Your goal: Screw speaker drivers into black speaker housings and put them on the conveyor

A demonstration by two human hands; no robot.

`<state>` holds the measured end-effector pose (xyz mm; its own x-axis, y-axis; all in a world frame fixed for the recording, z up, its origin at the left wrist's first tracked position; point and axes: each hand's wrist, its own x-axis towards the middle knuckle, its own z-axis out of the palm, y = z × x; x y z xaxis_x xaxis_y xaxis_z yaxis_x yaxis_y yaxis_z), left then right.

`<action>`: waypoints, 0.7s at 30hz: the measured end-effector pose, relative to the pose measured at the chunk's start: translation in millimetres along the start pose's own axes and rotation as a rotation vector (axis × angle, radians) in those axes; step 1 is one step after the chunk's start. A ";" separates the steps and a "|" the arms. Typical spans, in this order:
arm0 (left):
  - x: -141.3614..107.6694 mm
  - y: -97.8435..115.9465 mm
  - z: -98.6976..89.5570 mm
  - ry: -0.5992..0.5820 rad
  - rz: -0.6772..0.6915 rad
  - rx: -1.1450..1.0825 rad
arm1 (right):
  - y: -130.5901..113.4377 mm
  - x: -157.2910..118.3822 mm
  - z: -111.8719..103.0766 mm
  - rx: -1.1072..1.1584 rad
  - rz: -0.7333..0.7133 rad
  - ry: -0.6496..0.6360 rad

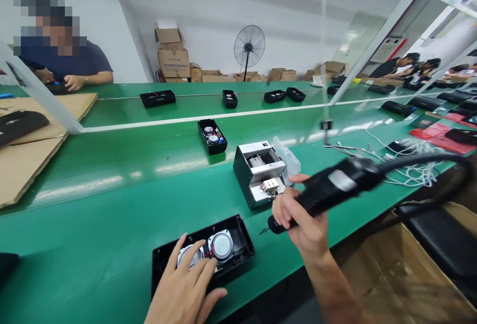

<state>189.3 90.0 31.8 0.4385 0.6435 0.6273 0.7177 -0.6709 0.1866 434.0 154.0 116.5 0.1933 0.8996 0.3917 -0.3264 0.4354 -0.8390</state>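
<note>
A black speaker housing lies on the green bench in front of me, with two round silver speaker drivers and thin red wires inside. Over its left part rests my left hand, fingers spread, partly hiding one driver. The other driver shows fully. My right hand is wrapped round a black electric screwdriver, its bit pointing down and left, apart from the housing's right end. Just beyond that hand stands a black and silver screw feeder.
Another open speaker housing sits farther back. White cables lie coiled at the right, above a cardboard box. Cardboard sheets cover the left side. A person works across the bench. A white frame bar crosses the bench.
</note>
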 end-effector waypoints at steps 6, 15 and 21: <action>-2.6 1.9 11.0 -0.095 -0.024 0.036 | -5.2 -47.7 27.7 0.173 -0.028 -0.079; -3.5 3.6 8.2 -0.127 -0.019 0.050 | 31.6 -68.0 37.4 0.123 0.026 -0.197; -4.0 1.7 10.9 -0.110 -0.033 0.030 | 40.9 -72.7 38.3 0.097 0.041 -0.208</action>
<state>194.7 90.3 21.4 0.4698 0.7031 0.5338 0.7480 -0.6382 0.1824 371.2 107.7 68.2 -0.0133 0.8998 0.4360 -0.4195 0.3908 -0.8193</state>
